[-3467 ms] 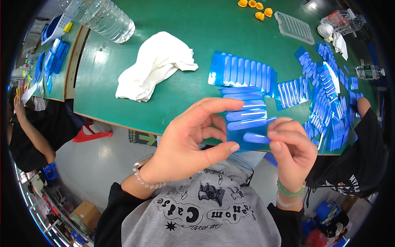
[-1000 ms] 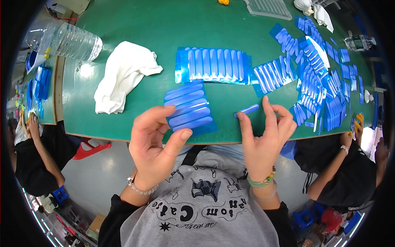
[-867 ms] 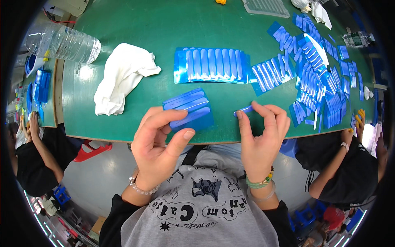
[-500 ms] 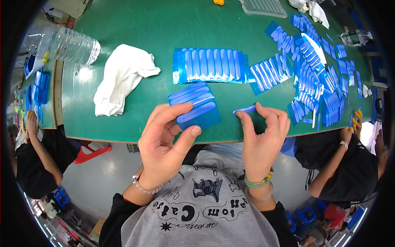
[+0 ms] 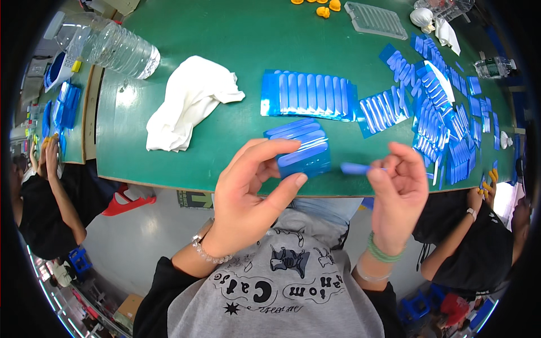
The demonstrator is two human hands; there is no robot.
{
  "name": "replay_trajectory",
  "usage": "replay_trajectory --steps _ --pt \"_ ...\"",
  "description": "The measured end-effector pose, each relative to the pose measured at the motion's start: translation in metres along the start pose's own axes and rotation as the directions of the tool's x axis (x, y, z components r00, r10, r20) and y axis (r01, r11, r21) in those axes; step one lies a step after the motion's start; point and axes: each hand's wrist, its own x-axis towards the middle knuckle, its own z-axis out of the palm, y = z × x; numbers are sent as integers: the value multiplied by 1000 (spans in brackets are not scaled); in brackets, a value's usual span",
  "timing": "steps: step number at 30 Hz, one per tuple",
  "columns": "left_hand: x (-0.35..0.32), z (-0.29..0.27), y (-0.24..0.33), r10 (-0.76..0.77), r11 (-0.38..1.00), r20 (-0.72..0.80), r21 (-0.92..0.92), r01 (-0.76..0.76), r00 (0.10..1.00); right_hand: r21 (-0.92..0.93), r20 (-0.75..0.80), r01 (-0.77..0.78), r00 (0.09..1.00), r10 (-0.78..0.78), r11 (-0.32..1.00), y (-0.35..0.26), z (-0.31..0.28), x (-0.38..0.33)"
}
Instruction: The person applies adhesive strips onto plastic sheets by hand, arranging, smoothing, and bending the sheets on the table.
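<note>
Two bare hands were raised over the near edge of a green table [image 5: 217,160], well apart from each other. Between its thumb and fingers the left hand [image 5: 242,183] gripped a blue sheet [image 5: 304,164] by its left side, thumb at the lower corner, forefinger lying across the rounded strips on its face. Those strips sat toward the upper part of the sheet; its lower right part was bare blue film. The right hand [image 5: 399,191] pinched the right end of one loose blue strip [image 5: 355,168] (slightly blurred) between thumb and fingers, and the strip's free end pointed left toward the sheet, near it but apart.

Just beyond the held sheet lay a neat stack of blue sheets [image 5: 313,94], its top one lined with a row of upright strips. To the right of that stack, a single sheet with strips [image 5: 384,111] rested at an angle, and past it spread a loose heap of blue pieces [image 5: 433,132], some overlapping. A crumpled white cloth [image 5: 194,101] lay to the left, with a large clear bottle [image 5: 121,50] on its side farther off. At the far side were several small yellow pieces [image 5: 323,12] and a ribbed clear tray [image 5: 376,21].
</note>
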Motion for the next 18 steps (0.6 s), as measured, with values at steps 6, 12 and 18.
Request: replay_trajectory --steps 6,12,18 --pt "7 9 7 -61 990 84 -125 71 995 156 105 -156 984 141 975 -18 11 7" --pt "11 16 12 -117 977 144 -161 140 983 43 132 -203 972 196 978 -22 16 12" --pt "10 20 11 -86 983 163 -147 111 983 98 89 -221 973 213 970 -20 20 12"
